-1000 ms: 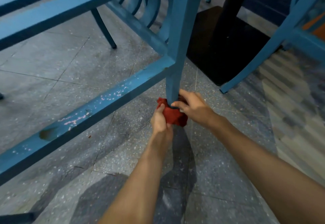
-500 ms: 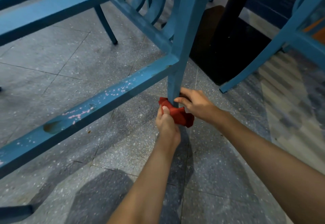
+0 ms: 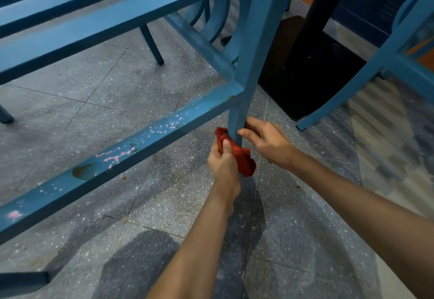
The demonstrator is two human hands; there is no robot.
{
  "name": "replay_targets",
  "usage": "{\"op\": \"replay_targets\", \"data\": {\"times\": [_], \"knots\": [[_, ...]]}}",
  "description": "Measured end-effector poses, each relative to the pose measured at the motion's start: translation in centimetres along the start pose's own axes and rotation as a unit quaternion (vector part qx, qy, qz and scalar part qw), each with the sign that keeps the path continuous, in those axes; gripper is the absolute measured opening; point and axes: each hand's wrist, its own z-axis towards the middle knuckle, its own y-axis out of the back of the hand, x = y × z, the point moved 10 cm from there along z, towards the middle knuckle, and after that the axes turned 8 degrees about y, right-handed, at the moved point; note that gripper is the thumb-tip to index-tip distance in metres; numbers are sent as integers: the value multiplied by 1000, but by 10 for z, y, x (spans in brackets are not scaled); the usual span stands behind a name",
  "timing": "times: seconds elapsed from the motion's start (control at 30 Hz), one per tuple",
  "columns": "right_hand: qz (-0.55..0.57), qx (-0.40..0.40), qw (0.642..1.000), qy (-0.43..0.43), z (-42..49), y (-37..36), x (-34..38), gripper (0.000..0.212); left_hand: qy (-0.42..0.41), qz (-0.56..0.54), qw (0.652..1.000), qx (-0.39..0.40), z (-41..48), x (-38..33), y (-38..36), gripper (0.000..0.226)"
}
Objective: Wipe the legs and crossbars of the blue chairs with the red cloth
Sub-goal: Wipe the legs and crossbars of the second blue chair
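Note:
A blue chair leg (image 3: 254, 47) comes down to the speckled floor at centre. The red cloth (image 3: 237, 153) is wrapped around the leg's bottom end. My left hand (image 3: 223, 160) grips the cloth from the near side, thumb pressed on it. My right hand (image 3: 265, 139) holds the leg's right side, fingers curled round it and onto the cloth behind. A long blue crossbar (image 3: 112, 155) with chipped paint and a rust spot runs from the leg to the lower left. A second crossbar (image 3: 202, 47) runs away from the leg toward the back.
A black table base (image 3: 312, 80) with a dark post stands just behind the leg. Another blue chair (image 3: 380, 64) stands at the right, its leg touching the floor near the base. More blue chair rails (image 3: 77, 9) and legs fill the upper left. The floor is grey terrazzo.
Both hands and the cloth have slid slightly up the leg from the floor. The cloth's loose end now hangs free below my left hand.

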Motion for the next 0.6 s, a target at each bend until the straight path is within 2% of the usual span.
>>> {"op": "replay_targets", "data": {"times": [0.13,0.27,0.37,0.5,0.6], "knots": [[40,14,999,-8,1,-3,1,33,-86,-13,996,14,-25,-29,-6,32],[52,32,998,0,1,-4,1,36,-131,16,991,17,-42,-31,-13,35],[49,31,998,2,1,-4,2,36,-112,77,991,-14,-29,-20,-9,35],[38,28,999,-4,3,-2,0,34,-24,121,991,-50,-6,-12,-2,35],[25,28,999,-4,5,-1,2,36,-47,110,991,-56,-14,-27,-3,37]]}}
